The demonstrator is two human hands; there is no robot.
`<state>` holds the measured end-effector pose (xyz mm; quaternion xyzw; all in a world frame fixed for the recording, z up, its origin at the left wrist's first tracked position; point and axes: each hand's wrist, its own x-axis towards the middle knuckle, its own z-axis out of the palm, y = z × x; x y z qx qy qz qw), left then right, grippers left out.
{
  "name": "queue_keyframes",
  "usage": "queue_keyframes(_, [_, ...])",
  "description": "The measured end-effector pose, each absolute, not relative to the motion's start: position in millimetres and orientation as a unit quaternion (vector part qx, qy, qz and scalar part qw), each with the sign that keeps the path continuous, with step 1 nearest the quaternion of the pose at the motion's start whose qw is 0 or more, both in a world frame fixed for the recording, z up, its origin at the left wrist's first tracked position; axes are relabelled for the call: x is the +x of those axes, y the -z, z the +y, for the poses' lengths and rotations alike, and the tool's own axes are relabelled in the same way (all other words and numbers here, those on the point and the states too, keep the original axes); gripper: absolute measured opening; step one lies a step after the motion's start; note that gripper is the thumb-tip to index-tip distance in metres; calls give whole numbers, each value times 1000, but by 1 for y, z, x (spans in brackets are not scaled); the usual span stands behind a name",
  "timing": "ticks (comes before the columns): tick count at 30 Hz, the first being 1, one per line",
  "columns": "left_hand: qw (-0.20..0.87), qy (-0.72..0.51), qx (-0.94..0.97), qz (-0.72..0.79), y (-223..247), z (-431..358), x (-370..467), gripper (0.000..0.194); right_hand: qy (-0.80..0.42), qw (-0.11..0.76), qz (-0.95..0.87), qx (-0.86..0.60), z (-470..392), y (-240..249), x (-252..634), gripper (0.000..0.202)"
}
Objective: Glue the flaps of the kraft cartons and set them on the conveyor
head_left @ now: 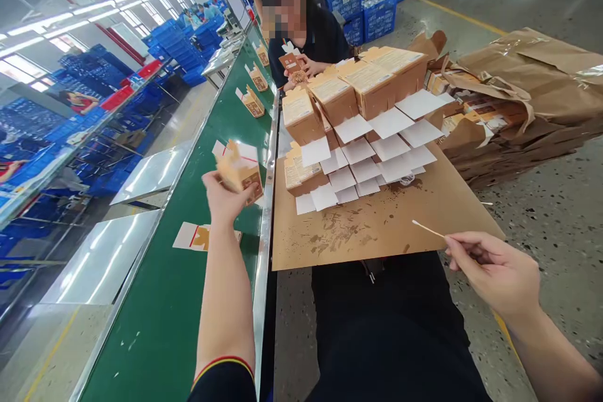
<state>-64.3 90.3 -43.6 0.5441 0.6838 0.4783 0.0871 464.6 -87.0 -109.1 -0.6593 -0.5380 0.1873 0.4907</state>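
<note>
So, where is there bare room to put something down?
Green belt: nearly bare left of the left forearm, nearer than the part-hidden carton. Brown board: a flecked front strip between the white flaps and near edge, left of the cotton swab. Crowded: the board's far part, under stacked cartons.

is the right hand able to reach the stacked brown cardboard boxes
Probably yes: nothing visible blocks the right hand from the boxes across the flat brown cardboard, though its white-tipped cotton swab might interfere.
</note>
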Motion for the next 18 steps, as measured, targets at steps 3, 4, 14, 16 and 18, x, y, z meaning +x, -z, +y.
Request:
queue_keyframes(3, [223, -577, 481, 621, 58, 36, -57, 93, -222, 504, -537, -639, -67, 106, 475, 43])
queue_keyframes(4, [279, -602, 461, 589, 67, 19, -51, 92, -218, 509, -532, -640, -59, 105, 480, 43])
queue_keyframes(14, [464, -679, 284, 493, 157, -63, 32, 107, -139, 294, -666, -671, 39, 82, 498, 18])
queue_keyframes(16, [499, -676, 260, 477, 159, -70, 38, 107, -138, 244, -692, -665, 56, 79, 496, 18])
queue_keyframes(18, [526, -669, 256, 458, 156, -77, 43, 106, -129, 201, -717, -655, 70, 78, 495, 18])
